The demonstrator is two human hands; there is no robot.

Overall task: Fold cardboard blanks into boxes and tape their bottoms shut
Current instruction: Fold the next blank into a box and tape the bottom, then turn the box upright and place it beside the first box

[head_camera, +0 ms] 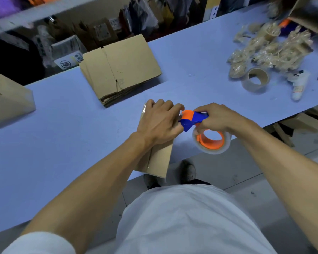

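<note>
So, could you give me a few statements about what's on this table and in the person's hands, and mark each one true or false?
1. The right hand holds a blue and orange tape dispenser. True.
2. The left hand rests on a cardboard box at the table's near edge. True.
3. The stack of flat cardboard blanks lies to the right of the hands. False: it lies beyond them, to the left.
4. The dispenser's tape roll has a green core. False: the core is orange.
5. An empty cardboard tape core sits on the table at the right. True.
</note>
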